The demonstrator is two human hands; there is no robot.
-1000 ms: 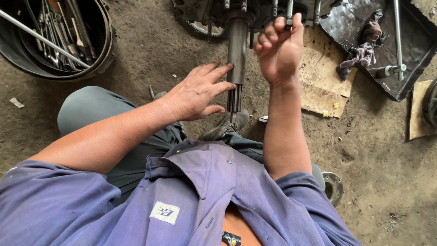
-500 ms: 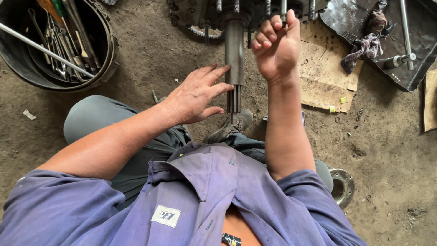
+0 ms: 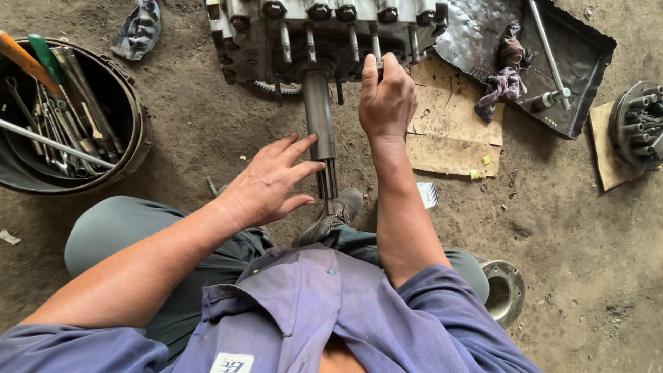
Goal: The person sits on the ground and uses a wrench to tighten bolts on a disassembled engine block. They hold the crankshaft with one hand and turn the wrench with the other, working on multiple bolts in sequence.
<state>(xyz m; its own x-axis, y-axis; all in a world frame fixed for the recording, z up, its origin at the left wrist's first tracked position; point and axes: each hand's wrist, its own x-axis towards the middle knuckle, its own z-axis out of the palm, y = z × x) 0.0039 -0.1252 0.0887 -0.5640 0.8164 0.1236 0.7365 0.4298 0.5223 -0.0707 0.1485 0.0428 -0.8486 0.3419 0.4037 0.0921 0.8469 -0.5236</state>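
Note:
A greasy metal gearbox housing [image 3: 324, 27] with a row of studs lies on the dirt floor in front of me, and a dark steel shaft [image 3: 320, 131] sticks out of it toward my knees. My left hand [image 3: 269, 183] is flat and spread, its fingertips resting against the left side of the shaft near its splined end. My right hand [image 3: 385, 100] is curled around one of the studs at the housing's lower edge, to the right of the shaft.
A round black tub [image 3: 69, 117] full of spanners and rods stands at left. A dented black tray [image 3: 545, 55] with rags and a long bar lies at upper right, cardboard [image 3: 452, 135] beside it. A studded hub [image 3: 639, 124] and a metal flange ring [image 3: 504, 290] sit at right.
The camera view has tilted so more of the housing shows. My right hand has shifted onto a stud at the housing's edge. My left hand stays against the shaft.

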